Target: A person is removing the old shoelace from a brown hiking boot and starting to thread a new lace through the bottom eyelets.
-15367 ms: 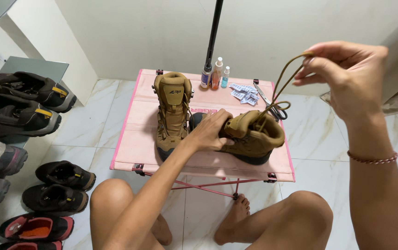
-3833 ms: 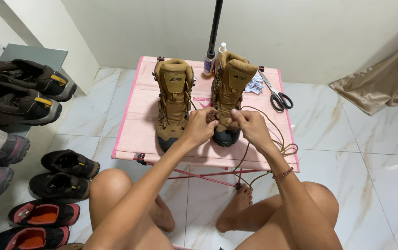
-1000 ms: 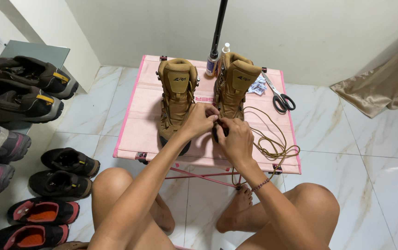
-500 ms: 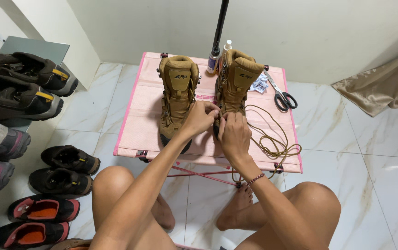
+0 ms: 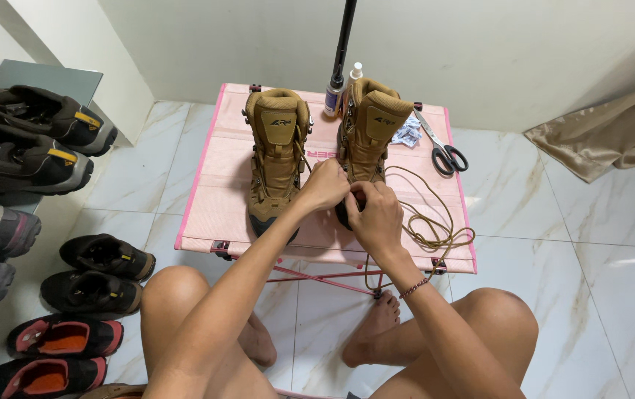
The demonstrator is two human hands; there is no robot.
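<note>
Both hands down at the toe end of the right boot [image 5: 370,133], meeting over its lower lacing. Left hand [image 5: 325,185] curled in, fingers bent and pinched against the boot's front, just beside the left boot [image 5: 277,151] but not on it. Right hand [image 5: 376,218] closed too, knuckles up, thumb and fingers pressed together at the same spot; what exactly sits between the fingertips hidden by the hands themselves. Looks like the lace [image 5: 428,222], though the grip point cannot be seen. Loose lace spilling right of the boot, looping in coils across the pink desk [image 5: 214,177] and over its front edge. Both boots upright, side by side, toes toward the knees, tongues facing the camera. Scissors [image 5: 441,148] lying near the desk's right edge, well apart from the hands. Small bottles [image 5: 340,85] standing behind the boots by a black pole [image 5: 345,33]. Shoes [image 5: 96,273] lined up on the floor to the left.
</note>
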